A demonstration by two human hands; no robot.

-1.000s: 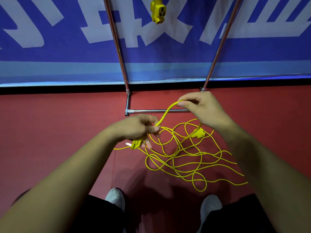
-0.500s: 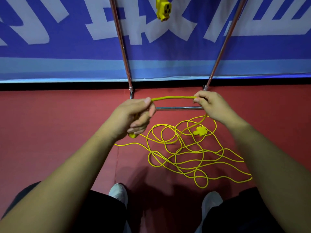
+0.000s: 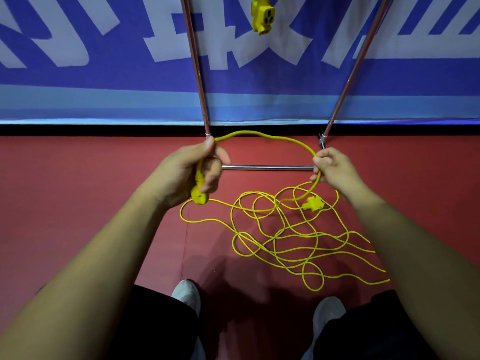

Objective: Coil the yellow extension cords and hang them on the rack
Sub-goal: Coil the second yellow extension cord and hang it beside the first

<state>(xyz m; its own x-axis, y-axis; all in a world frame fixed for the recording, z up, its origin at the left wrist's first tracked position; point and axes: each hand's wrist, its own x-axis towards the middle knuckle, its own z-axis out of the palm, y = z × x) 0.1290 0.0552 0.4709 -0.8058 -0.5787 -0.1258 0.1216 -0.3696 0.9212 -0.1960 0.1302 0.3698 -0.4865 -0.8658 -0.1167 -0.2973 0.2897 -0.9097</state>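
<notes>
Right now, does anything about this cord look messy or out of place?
Yes. Most of the yellow extension cord sprawls in tangled, crossing loops on the red floor, a connector among them. Only one arc is raised, between the left hand and right hand. No damage shows.

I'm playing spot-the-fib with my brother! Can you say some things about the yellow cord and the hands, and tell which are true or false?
1. The left hand grips one chunky end of the yellow cord. True.
2. The right hand holds nothing. False: it pinches the cord.
3. Most of the cord lies tangled on the red floor. True.
4. The cord between the hands lies flat on the floor. False: it arches up in the air.
5. A yellow socket hangs up between the rack poles. True.
</notes>
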